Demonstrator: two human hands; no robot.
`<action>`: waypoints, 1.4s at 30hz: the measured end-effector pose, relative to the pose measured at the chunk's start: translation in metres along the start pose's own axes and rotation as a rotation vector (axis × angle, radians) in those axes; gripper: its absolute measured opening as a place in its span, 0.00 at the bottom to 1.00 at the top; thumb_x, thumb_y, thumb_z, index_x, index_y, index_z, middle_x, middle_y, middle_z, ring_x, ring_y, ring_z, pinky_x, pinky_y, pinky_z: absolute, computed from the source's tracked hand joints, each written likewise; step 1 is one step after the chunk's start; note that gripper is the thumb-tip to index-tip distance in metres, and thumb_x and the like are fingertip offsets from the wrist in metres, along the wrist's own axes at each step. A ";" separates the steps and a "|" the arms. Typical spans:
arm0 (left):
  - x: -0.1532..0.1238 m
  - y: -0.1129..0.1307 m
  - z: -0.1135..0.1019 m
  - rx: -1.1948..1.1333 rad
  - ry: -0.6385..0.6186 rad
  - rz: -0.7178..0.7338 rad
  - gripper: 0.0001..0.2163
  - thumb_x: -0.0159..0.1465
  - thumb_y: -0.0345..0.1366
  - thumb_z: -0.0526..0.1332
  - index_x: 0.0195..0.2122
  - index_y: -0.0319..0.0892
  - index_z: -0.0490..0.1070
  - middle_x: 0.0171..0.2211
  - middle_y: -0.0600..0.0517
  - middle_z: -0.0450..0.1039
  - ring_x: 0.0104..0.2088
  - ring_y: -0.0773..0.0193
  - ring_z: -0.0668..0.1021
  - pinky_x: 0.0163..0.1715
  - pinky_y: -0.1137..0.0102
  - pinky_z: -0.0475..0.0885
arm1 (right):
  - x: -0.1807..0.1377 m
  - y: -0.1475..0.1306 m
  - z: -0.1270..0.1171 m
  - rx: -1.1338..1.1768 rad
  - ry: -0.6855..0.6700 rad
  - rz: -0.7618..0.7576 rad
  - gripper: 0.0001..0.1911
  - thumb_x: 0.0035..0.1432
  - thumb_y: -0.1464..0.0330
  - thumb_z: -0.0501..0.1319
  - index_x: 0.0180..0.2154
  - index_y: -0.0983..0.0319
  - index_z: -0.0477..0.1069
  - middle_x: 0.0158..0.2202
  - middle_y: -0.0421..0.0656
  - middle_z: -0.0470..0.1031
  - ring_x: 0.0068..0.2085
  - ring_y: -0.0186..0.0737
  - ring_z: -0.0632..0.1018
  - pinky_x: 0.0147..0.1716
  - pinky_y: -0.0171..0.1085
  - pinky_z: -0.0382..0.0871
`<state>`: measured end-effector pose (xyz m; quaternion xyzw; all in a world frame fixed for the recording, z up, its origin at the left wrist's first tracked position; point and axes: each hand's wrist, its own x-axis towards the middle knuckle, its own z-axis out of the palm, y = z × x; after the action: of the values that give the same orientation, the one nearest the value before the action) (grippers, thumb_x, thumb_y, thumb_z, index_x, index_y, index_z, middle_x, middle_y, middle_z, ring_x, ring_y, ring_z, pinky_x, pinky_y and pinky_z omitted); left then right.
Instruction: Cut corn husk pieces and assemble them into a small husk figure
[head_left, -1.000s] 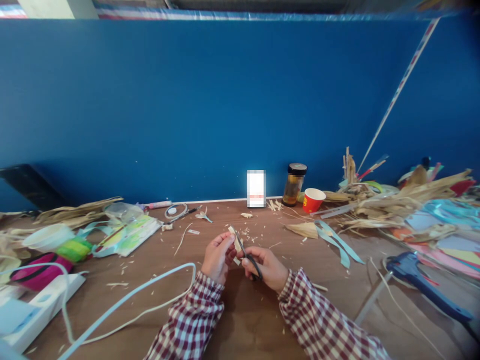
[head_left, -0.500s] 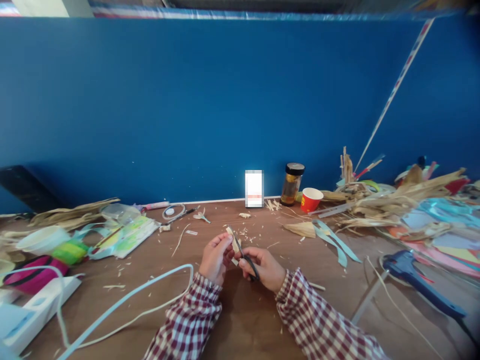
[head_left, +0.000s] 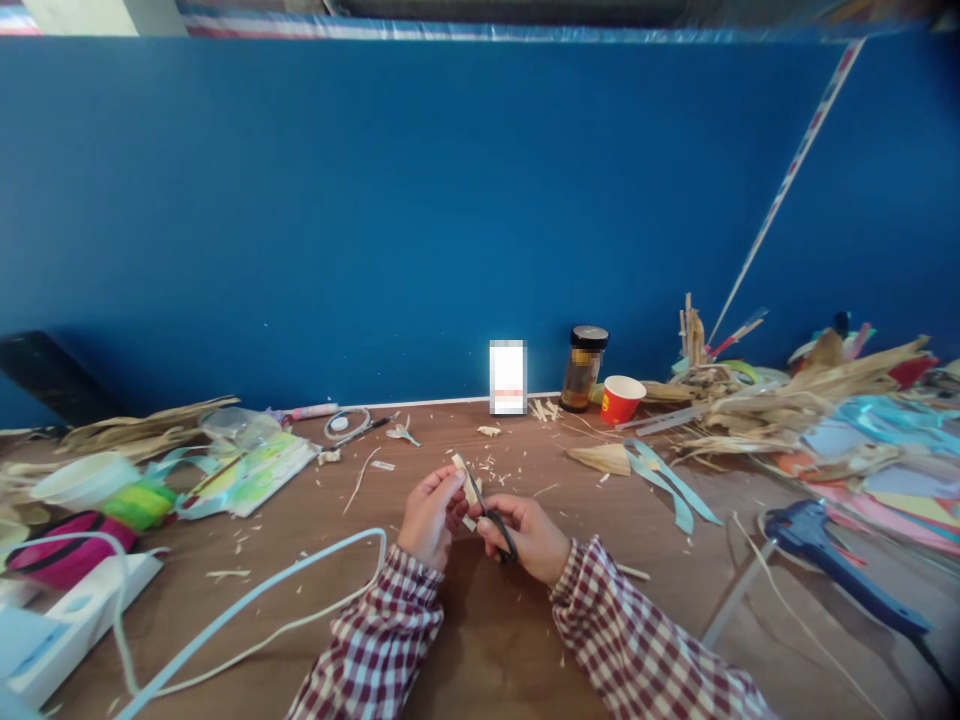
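Between the fingers of my left hand [head_left: 435,515] is a pale strip of dried husk [head_left: 473,490], pinched and pointing up and away. My right hand [head_left: 529,535] grips a small pair of black-handled scissors [head_left: 504,538], its fingers around the handles. The scissor blades lie along the pale strip, and I cannot tell how far apart they are. Both hands are close together above the table, their fingertips nearly meeting. Small pale clippings [head_left: 491,465] are scattered on the table just beyond them.
A blue glue gun [head_left: 847,565] lies at right, near heaped dried husks [head_left: 840,390] and coloured paper. Beyond my hands stand a dark-lidded jar [head_left: 585,375] and a red paper cup [head_left: 623,400]. At left are a white power strip [head_left: 90,625], cables and a pink pouch [head_left: 67,548].
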<state>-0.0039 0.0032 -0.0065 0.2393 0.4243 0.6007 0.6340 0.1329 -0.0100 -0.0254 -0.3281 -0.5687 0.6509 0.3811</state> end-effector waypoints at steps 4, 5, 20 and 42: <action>0.000 0.001 0.000 -0.001 -0.006 -0.001 0.08 0.48 0.32 0.65 0.28 0.37 0.68 0.19 0.55 0.70 0.18 0.74 0.71 0.18 0.81 0.67 | 0.000 0.000 0.000 -0.003 0.010 0.006 0.19 0.46 0.58 0.62 0.37 0.65 0.68 0.18 0.35 0.66 0.20 0.28 0.67 0.21 0.30 0.59; -0.001 0.001 0.000 -0.001 -0.010 -0.003 0.09 0.47 0.32 0.65 0.28 0.38 0.68 0.18 0.56 0.69 0.18 0.75 0.71 0.18 0.82 0.67 | 0.001 0.000 -0.001 -0.003 0.018 0.009 0.19 0.46 0.58 0.62 0.37 0.65 0.68 0.18 0.35 0.66 0.20 0.28 0.67 0.21 0.30 0.59; -0.008 -0.004 0.008 0.095 -0.065 -0.004 0.11 0.45 0.34 0.67 0.26 0.37 0.67 0.17 0.58 0.66 0.16 0.76 0.69 0.16 0.82 0.65 | 0.005 -0.003 -0.009 0.201 0.332 -0.104 0.24 0.37 0.68 0.68 0.40 0.61 0.66 0.27 0.37 0.72 0.28 0.32 0.72 0.28 0.32 0.65; -0.014 -0.006 0.011 0.063 -0.357 -0.007 0.11 0.50 0.35 0.65 0.34 0.36 0.73 0.24 0.52 0.71 0.21 0.75 0.70 0.22 0.79 0.66 | 0.001 -0.010 -0.001 0.478 0.214 -0.048 0.19 0.40 0.66 0.67 0.37 0.63 0.67 0.25 0.38 0.70 0.23 0.29 0.70 0.17 0.27 0.59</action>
<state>0.0093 -0.0094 -0.0018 0.3605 0.3246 0.5330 0.6932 0.1348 -0.0079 -0.0157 -0.2821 -0.3628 0.7190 0.5214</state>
